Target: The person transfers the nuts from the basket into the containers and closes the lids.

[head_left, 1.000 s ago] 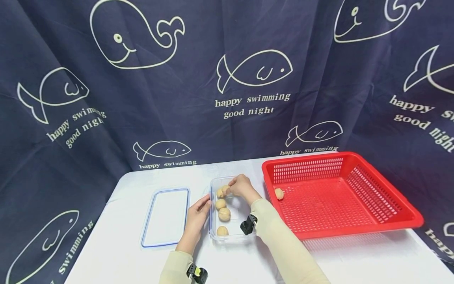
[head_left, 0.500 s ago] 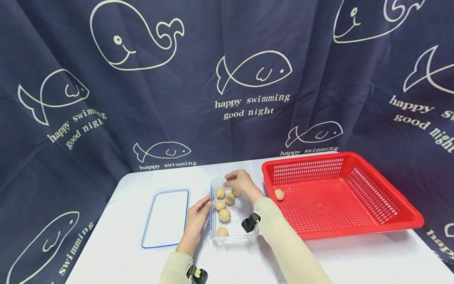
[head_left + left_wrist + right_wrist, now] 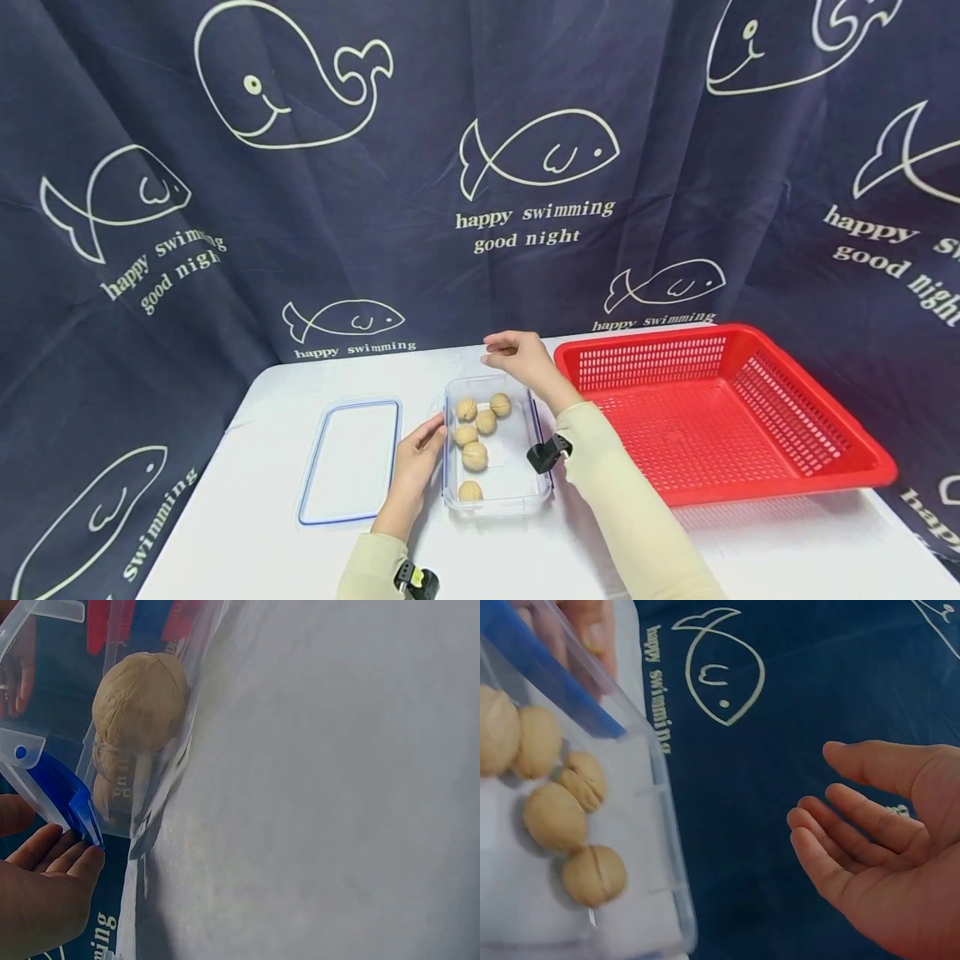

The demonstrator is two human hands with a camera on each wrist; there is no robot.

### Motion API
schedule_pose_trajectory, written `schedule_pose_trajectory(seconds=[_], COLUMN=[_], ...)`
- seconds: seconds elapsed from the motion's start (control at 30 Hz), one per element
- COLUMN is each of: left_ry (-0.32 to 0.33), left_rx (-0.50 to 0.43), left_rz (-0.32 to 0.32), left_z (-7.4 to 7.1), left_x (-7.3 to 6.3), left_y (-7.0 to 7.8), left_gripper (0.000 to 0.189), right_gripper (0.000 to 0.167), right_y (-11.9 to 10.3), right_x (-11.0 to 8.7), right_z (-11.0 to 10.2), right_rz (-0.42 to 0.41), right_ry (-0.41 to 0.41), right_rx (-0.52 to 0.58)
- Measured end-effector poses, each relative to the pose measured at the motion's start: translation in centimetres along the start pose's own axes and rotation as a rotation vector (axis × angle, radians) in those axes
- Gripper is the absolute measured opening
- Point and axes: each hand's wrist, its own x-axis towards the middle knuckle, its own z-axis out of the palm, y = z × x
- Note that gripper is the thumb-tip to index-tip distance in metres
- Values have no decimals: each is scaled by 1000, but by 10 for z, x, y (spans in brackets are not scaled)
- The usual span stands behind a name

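A clear plastic food container with blue-edged side latches stands on the table, holding several walnuts along its left and far parts. My left hand rests its fingertips against the container's left side; the left wrist view shows these fingers touching the blue latch. Beyond the container's far right corner my right hand hangs in the air. Its fingers are loosely bent, the thumb stands apart, and the right wrist view shows nothing in the palm.
The container's blue-rimmed lid lies flat to the left. A red perforated basket stands on the right, its left corner partly behind my right arm. Both rest on the white table. A dark printed curtain hangs behind.
My right hand has let go of a walnut in the container's far right corner, then risen out, away and to the right. The walnut in the basket is now hidden behind the right arm.
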Motion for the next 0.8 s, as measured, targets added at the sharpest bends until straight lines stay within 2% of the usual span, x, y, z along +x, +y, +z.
schedule_pose_trajectory(seconds=[0.23,0.8], left_ry=[-3,6], left_rx=[-7,-5], left_rz=[6,11], left_z=[0,0], left_x=[-1,1], left_y=[2,0], left_gripper=[39,38], right_gripper=[32,36], right_y=[0,16], right_x=[4,3], right_z=[-27,-100], right_rz=[-63,-81], right_ry=[42,68], right_rx=[2,-34])
